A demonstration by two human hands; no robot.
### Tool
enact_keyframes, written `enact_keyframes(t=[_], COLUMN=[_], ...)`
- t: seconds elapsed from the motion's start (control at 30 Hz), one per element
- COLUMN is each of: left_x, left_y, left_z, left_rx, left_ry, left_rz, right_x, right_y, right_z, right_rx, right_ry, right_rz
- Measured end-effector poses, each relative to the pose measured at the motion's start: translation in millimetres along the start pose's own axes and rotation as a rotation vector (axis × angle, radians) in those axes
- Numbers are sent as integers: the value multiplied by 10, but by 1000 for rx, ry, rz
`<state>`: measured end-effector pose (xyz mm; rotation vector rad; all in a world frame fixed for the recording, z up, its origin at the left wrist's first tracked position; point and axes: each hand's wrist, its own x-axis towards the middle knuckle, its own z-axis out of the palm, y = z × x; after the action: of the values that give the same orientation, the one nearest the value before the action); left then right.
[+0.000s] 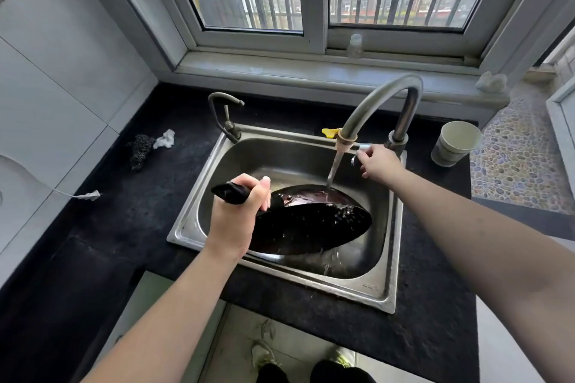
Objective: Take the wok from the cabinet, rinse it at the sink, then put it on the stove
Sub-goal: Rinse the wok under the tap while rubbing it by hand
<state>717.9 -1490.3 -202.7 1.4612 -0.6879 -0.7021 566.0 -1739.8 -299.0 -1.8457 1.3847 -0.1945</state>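
The black wok (314,224) hangs tilted inside the steel sink (392,258), its open side turned away from me and its dark underside towards me. My left hand (236,214) is closed around its black handle (231,193). Water runs from the curved faucet (373,102) onto the wok's far rim and spills off its lower edge. At the faucet's base, my right hand (378,165) grips the tap lever (362,148).
A small second tap (225,112) stands at the sink's back left. A steel scourer (140,149) and a crumpled white cloth (165,138) lie on the black counter (118,214) to the left. A paper cup (455,143) stands right of the faucet.
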Motion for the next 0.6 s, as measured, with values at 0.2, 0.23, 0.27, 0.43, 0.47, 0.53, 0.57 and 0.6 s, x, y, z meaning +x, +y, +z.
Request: enact_keyframes(t=[0.2, 0.23, 0.27, 0.43, 0.47, 0.53, 0.57, 0.6], left_x=[-157, -174, -185, -153, -144, -123, -111, -96], left_y=[-43, -56, -65, -81, -85, -105, -122, -145], left_z=[4, -6, -26, -225, -264, -334, -368, -406], left_rx=[2, 0, -4, -41, -61, -121, -154, -183], left_ry=[13, 12, 10, 22, 25, 32, 42, 56], left_rz=[44, 48, 52, 45, 43, 32, 23, 16], right_x=[5, 17, 25, 12, 1, -22, -31, -40], right_y=[-22, -12, -4, -7, -22, -55, -70, -83], right_z=[17, 27, 33, 27, 29, 34, 38, 40], right_rx=[5, 4, 7, 42, 41, 37, 37, 33], right_ry=[-3, 0, 2, -22, -26, -24, -23, -20], right_rz=[29, 35, 41, 44, 35, 21, 18, 15])
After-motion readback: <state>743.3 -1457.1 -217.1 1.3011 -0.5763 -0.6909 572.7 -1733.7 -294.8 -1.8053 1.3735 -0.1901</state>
